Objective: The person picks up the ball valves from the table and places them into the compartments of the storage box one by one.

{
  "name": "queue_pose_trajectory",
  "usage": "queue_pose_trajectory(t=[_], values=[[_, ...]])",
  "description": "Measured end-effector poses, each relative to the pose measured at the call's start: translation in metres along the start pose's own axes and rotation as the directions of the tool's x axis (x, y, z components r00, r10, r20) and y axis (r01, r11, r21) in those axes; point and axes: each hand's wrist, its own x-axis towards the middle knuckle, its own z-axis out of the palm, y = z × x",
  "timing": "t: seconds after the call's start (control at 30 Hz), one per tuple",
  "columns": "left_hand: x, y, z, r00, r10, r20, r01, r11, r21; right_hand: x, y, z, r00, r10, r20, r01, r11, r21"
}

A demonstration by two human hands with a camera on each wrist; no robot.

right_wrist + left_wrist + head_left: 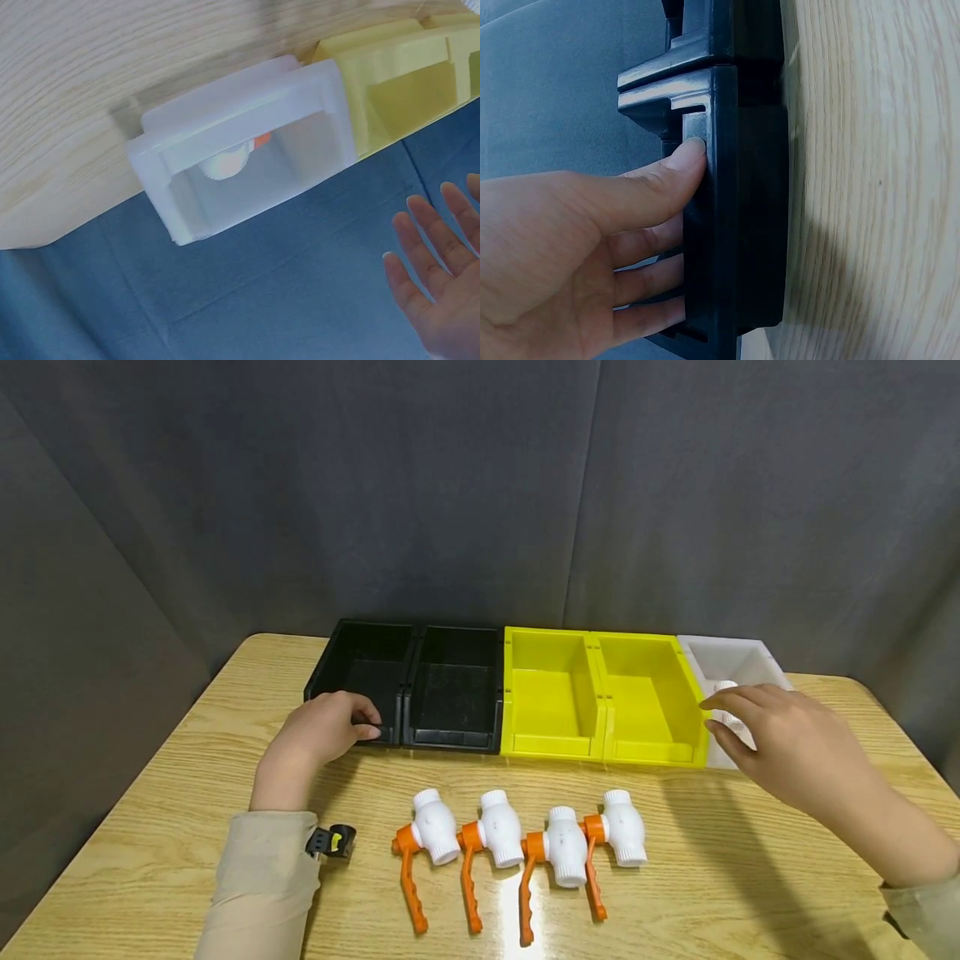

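Note:
My left hand [322, 727] is at the front of the leftmost black bin [712, 225]. Its thumb rests at the front lip, and the other fingers reach behind that lip, partly hidden by it. Above the white bin [247, 105] at the right end of the row hovers my right hand [787, 735], fingers spread and loosely bent around nothing. Inside this bin lies a white ball valve [227, 161] with a bit of orange showing. Several white ball valves with orange lever handles, such as this ball valve [500, 828], lie in a row on the table.
A second black bin [453, 739] and two yellow bins, one yellow bin [551, 745] beside it, fill the row's middle. The wooden table [187, 827] ends at a dark grey curtain [450, 485] behind the bins. A small black clip [330, 842] sits at my left sleeve.

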Motion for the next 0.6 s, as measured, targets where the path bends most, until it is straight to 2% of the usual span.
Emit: queue_pose_trajectory(t=[0.2,0.43,0.6], values=[[0.001,0.000,-0.001,1.000,0.004,0.002,-0.004,1.000,0.004,-0.002,-0.011,0.002,1.000,-0.004,0.025,0.004,1.000,0.022],[0.001,-0.001,0.000,1.000,0.000,0.017,0.000,1.000,-0.002,-0.006,-0.019,0.008,0.997,-0.066,0.038,0.063,0.996,0.061],[0.002,-0.002,0.001,1.000,0.001,0.013,-0.001,1.000,-0.002,-0.010,-0.029,0.012,0.995,-0.082,0.063,0.078,0.995,0.070]])
